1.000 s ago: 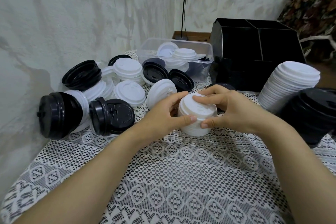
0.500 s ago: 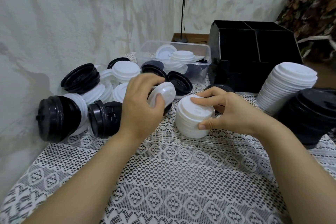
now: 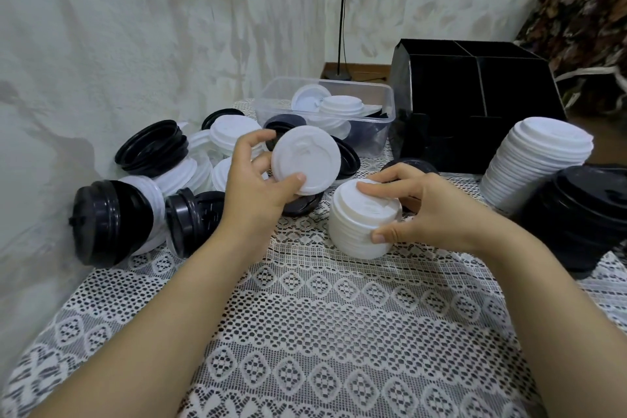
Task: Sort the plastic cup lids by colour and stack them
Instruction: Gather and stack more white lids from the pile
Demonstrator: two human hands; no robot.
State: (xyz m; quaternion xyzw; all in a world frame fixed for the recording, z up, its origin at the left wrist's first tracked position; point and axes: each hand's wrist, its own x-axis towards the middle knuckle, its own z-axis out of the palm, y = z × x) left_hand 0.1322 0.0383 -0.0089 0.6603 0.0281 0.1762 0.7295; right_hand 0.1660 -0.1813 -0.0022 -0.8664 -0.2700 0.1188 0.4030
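My left hand (image 3: 252, 187) grips a single white lid (image 3: 306, 159), lifted and tilted just left of and above a short stack of white lids (image 3: 359, 224). That stack stands on the lace cloth, and my right hand (image 3: 431, 210) holds it with fingers on its top and thumb on its side. A loose heap of black and white lids (image 3: 159, 173) lies at the left. A tall white stack (image 3: 536, 163) and a black stack (image 3: 583, 217) stand at the right.
A clear plastic tub (image 3: 339, 112) with more lids sits at the back. A black divided organiser box (image 3: 475, 105) stands behind the right stacks. The wall runs close along the left. The lace tablecloth (image 3: 322, 332) stretches toward me.
My left hand left the short white stack, reached to the heap, picked up a single white lid and raised it toward the stack. My right hand stayed on the stack.
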